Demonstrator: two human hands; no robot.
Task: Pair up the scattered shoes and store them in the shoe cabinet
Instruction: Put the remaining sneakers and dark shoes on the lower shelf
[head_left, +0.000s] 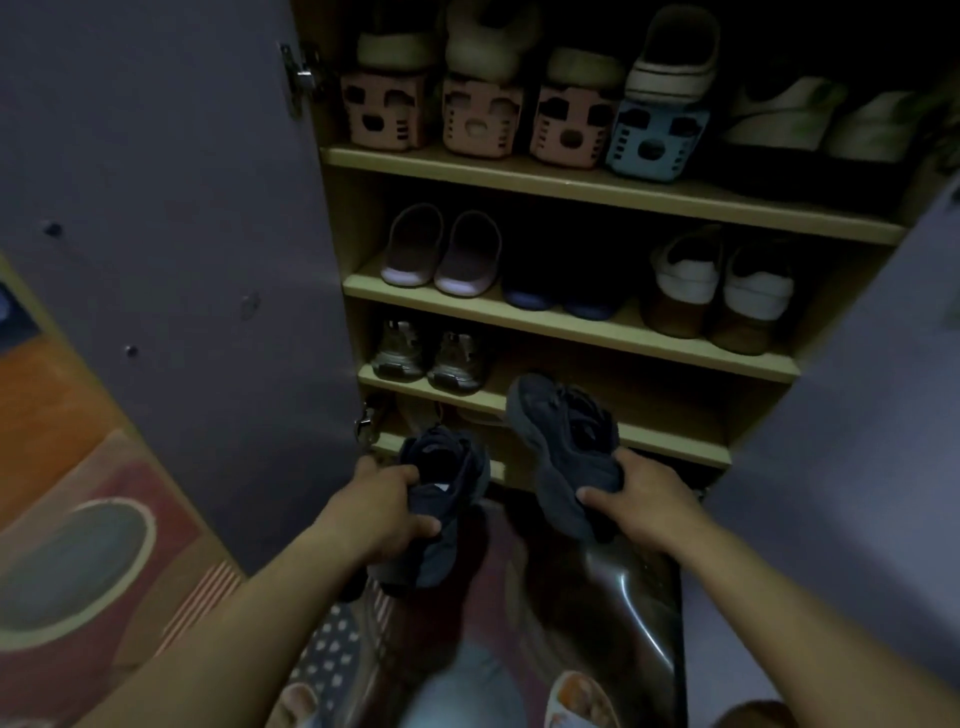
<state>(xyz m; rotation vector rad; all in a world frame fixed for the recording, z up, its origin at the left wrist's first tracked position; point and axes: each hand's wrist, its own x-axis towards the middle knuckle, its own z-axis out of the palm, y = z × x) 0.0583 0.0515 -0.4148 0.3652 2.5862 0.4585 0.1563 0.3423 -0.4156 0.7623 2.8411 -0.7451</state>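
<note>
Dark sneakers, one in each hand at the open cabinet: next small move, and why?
Probably push both forward onto the third shelf, right of the grey sneakers. The left hand grips one dark sneaker, the right hand the other, whose toe already points at that bare stretch. The shelves above look mostly full.

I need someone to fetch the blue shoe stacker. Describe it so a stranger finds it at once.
Look in the open shoe cabinet, on the top visible shelf. Four plastic stackers stand in a row; the blue shoe stacker is the rightmost, the other three being pink.
</note>
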